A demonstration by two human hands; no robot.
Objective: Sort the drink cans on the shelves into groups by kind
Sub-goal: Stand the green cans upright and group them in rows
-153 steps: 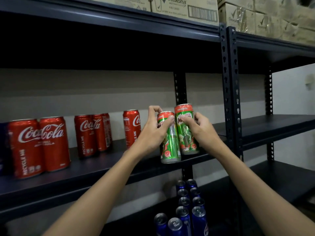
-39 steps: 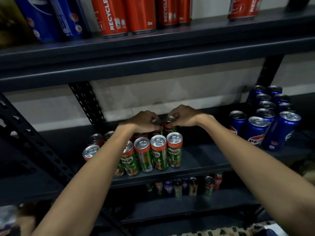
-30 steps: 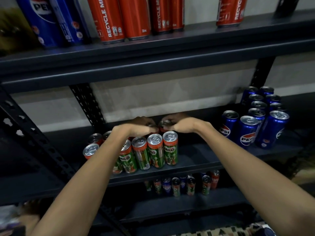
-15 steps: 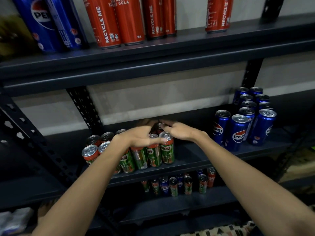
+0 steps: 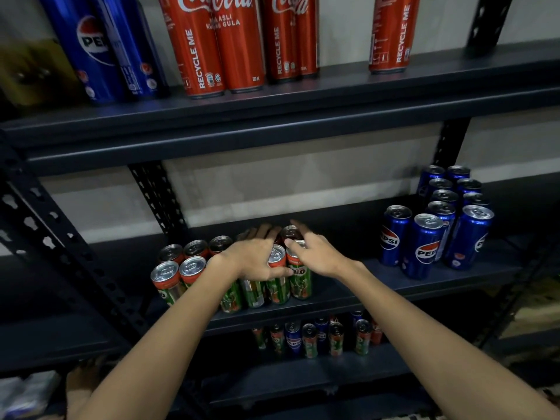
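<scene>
Head view, looking down at a dark metal shelving unit (image 5: 272,122). On the middle shelf (image 5: 348,286) stands a cluster of slim green-and-red Milo cans (image 5: 169,280), upright and packed side by side in rows. The left hand (image 5: 257,259) lies over the right part of this cluster, fingers extended across the can tops and thumb against the side of a front can; it appears open, resting on the cans rather than gripping one. The right hand (image 5: 315,253) is just beside it, fingers loosely spread over the rightmost Milo cans, fingertips touching a can top (image 5: 298,245); it too appears open. The fingers of both hands are somewhat blurred. Further right on the same shelf, well apart from the Milo cluster, stands a group of slim blue Pepsi cans (image 5: 425,247), upright in close rows. On the upper shelf (image 5: 333,95), two tall blue Pepsi cans (image 5: 100,53) stand at the left, beside four tall red Coca-Cola cans (image 5: 212,47) in touching pairs, and a fifth red Coca-Cola can (image 5: 392,34) stands apart to the right. On the lower shelf (image 5: 303,371), a row of small mixed cans (image 5: 309,339), green, blue and red, stands upright near the back.
</scene>
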